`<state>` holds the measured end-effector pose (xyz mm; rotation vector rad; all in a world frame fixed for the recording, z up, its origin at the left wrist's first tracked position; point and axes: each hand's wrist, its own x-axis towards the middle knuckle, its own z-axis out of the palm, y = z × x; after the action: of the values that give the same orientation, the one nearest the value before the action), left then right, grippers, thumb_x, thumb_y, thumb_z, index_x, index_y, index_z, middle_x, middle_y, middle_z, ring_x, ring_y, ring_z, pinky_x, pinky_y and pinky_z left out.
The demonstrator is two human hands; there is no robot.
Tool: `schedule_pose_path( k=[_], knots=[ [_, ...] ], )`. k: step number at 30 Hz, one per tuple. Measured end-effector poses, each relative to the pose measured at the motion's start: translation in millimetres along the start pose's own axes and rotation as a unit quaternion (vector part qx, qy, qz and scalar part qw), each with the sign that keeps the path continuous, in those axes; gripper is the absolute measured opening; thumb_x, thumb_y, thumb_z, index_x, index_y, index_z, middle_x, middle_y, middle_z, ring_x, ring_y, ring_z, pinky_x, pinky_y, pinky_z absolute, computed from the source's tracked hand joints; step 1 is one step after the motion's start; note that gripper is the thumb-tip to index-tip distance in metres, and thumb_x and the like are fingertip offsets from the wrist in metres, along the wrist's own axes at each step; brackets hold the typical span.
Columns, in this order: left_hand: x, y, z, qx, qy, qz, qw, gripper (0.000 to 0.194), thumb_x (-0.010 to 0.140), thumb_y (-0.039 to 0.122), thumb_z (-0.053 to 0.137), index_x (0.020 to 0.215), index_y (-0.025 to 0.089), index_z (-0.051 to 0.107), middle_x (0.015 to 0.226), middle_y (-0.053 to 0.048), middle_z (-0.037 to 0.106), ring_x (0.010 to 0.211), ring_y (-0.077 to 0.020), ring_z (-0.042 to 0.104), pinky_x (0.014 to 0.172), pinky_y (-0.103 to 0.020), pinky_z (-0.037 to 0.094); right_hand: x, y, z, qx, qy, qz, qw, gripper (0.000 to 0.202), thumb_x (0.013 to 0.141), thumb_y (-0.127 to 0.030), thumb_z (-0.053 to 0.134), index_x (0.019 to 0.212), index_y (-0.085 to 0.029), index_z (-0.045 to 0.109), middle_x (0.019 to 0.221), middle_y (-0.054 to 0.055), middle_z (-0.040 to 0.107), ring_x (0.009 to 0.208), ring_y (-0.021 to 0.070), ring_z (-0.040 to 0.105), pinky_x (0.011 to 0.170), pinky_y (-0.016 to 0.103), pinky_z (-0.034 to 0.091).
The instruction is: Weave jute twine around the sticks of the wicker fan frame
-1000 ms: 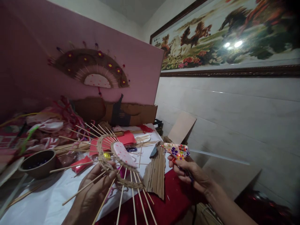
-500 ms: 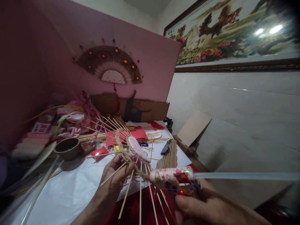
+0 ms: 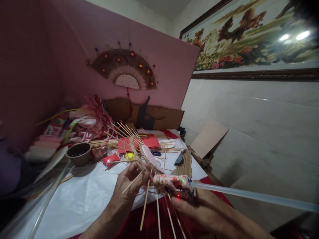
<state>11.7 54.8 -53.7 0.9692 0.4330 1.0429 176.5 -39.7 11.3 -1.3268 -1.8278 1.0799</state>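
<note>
Between the fingers of my left hand (image 3: 132, 181) is a fan frame of thin wooden sticks, gripped at its twine band (image 3: 136, 153). A pale half-round piece with pink dots (image 3: 151, 158) sits at the frame's centre, and the sticks (image 3: 158, 212) spread out below and behind it. My right hand (image 3: 194, 202) is wrapped round a patterned glue gun (image 3: 174, 184) with a small red light. Its tip is at the twine near my left fingers, partly hidden. A long clear glue stick (image 3: 254, 196) sticks out of its back.
A brown bowl (image 3: 79, 154), red packets (image 3: 111, 160), ribbons (image 3: 84, 122) and bundled sticks (image 3: 99, 145) lie on the white-covered table (image 3: 82, 196). Torn cardboard (image 3: 183, 164) lies right of the frame. A finished fan (image 3: 124, 68) hangs on the pink board (image 3: 171, 66).
The glue gun has moved left, closer to my left fingers, and its glue stick now slants down to the right. The view has shifted slightly. Both hands keep their hold.
</note>
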Motion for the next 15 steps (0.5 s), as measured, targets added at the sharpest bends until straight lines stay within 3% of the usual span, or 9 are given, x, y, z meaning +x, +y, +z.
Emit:
schedule_pose_path(
  k=[15],
  knots=[
    [0.6, -3.1, -8.0, 0.015, -0.022, -0.008, 1.000, 0.018, 0.076, 0.022, 0.063, 0.092, 0.017, 0.061, 0.091, -0.006, 0.066, 0.083, -0.0180, 0.059, 0.079, -0.031, 0.043, 4.8, -8.7, -0.6, 0.001, -0.015, 0.023, 1.000, 0.034, 0.087, -0.032, 0.049, 0.119, -0.025, 0.054, 0.111, 0.000, 0.060, 0.104, 0.0180, 0.052, 0.103, 0.037, 0.031]
  ],
)
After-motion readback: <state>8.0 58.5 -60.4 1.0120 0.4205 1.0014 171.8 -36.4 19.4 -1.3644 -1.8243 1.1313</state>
